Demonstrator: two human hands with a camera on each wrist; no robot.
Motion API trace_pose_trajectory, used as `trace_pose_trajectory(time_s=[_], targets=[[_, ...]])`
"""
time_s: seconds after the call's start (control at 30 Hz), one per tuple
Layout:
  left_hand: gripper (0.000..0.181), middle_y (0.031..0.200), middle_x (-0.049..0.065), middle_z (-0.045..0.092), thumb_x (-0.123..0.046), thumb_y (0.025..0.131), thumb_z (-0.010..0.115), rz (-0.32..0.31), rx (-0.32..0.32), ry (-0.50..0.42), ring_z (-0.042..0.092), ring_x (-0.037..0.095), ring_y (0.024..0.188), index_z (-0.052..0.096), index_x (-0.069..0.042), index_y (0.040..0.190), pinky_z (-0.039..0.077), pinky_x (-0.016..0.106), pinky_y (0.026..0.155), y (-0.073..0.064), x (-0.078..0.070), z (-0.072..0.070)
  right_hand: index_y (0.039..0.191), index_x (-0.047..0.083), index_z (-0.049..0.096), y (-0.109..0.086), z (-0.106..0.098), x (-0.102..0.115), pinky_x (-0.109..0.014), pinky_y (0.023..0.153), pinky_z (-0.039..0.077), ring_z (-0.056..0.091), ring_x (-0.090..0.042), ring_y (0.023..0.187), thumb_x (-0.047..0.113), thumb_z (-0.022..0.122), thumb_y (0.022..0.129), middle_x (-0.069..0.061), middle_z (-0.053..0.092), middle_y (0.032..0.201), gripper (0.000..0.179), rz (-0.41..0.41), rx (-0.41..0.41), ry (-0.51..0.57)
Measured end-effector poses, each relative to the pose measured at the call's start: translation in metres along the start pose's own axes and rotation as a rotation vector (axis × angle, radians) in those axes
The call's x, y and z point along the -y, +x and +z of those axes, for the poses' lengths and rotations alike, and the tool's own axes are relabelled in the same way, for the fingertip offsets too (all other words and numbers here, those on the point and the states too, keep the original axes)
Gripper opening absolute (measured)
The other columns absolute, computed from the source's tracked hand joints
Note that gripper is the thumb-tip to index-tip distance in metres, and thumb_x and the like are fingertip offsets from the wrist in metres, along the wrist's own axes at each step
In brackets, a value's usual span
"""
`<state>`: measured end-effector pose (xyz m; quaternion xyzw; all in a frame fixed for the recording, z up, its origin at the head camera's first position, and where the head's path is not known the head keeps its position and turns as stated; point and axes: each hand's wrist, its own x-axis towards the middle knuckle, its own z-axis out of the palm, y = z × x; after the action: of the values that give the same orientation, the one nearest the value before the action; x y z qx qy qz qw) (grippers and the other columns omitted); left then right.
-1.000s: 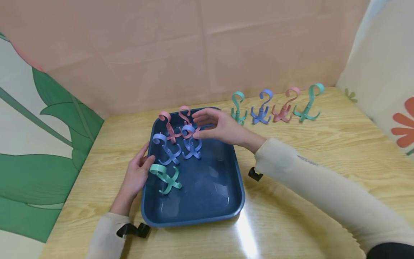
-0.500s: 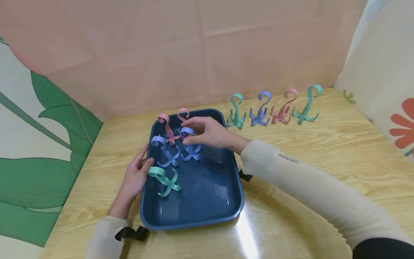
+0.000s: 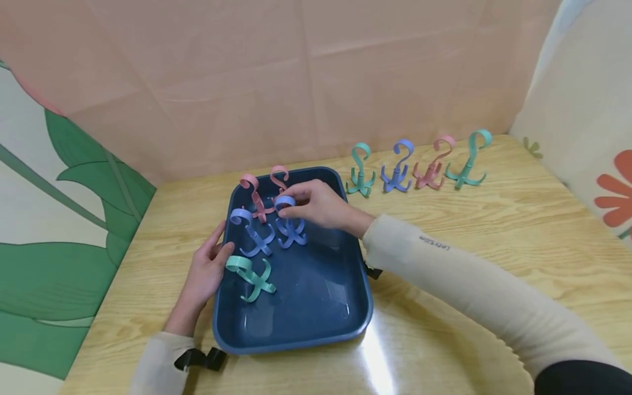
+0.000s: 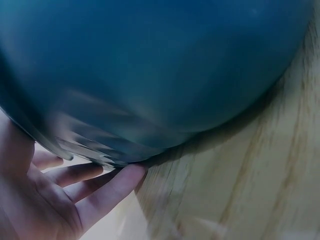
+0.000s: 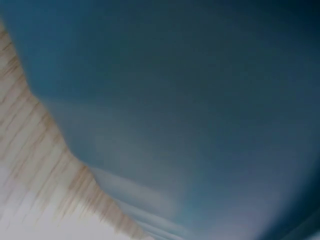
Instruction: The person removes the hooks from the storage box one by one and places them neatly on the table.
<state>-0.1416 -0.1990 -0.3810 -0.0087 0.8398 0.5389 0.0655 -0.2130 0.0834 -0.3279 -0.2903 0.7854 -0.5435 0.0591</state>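
In the head view a dark blue tray (image 3: 316,296) holds several small plastic hooks with curled tops and splayed prongs. My right hand (image 3: 316,206) reaches over the tray and pinches the curled top of a blue hook (image 3: 292,235). Another blue hook (image 3: 258,240) lies left of it, and a green hook (image 3: 255,280) nearer me. Two pink hooks, one on the left (image 3: 258,200) and one partly behind my right fingers (image 3: 280,174), stand at the tray's far end. My left hand (image 3: 206,271) grips the tray's left side, thumb at the rim, fingers outside against the wall (image 4: 125,100).
On the wooden table (image 3: 494,241), right of the tray, a row of hooks stands: green (image 3: 361,178), blue (image 3: 396,173), pink (image 3: 432,170) and another green (image 3: 469,164). A pinkish backdrop (image 3: 296,82) rises behind. The right wrist view shows mostly the tray's outer wall (image 5: 165,110).
My right hand has moved left and down from above the tray's far end to the blue hook's top, and its fingers have closed there. The left hand keeps its place on the tray.
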Motion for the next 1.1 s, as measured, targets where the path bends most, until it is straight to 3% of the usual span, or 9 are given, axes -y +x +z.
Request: trace_pose_trajectory(time_s=[0.3,0.7,1.1], targets=[[0.057,0.146,0.021,0.051,-0.03,0.108,0.044,-0.007,-0.003,0.009,0.053,0.036,0.13,0.022,-0.031,0.161,0.038,0.055,0.109,0.0,0.001,0.001,0.106,0.004,0.078,-0.004,0.001,0.0,-0.031,0.077,0.056,0.07,-0.017,0.083,0.014,0.078,0.089,0.003,0.076,0.093,0.019,0.007,-0.011,-0.01],[0.057,0.144,0.021,0.053,-0.03,0.108,0.044,-0.004,-0.01,0.015,0.055,0.036,0.128,0.023,-0.03,0.162,0.041,0.055,0.107,0.002,0.003,0.001,0.109,0.004,0.075,-0.009,0.0,-0.004,-0.032,0.08,0.057,0.07,-0.016,0.086,0.007,0.076,0.089,-0.003,0.074,0.098,0.02,-0.009,0.025,-0.017],[0.058,0.144,0.02,0.053,-0.03,0.108,0.044,0.002,-0.011,0.021,0.055,0.035,0.127,0.022,-0.029,0.162,0.042,0.054,0.106,0.001,0.003,0.001,0.105,0.006,0.077,-0.017,-0.001,-0.002,-0.032,0.081,0.057,0.07,-0.016,0.083,0.009,0.079,0.087,-0.001,0.074,0.095,0.018,-0.018,-0.009,-0.002]])
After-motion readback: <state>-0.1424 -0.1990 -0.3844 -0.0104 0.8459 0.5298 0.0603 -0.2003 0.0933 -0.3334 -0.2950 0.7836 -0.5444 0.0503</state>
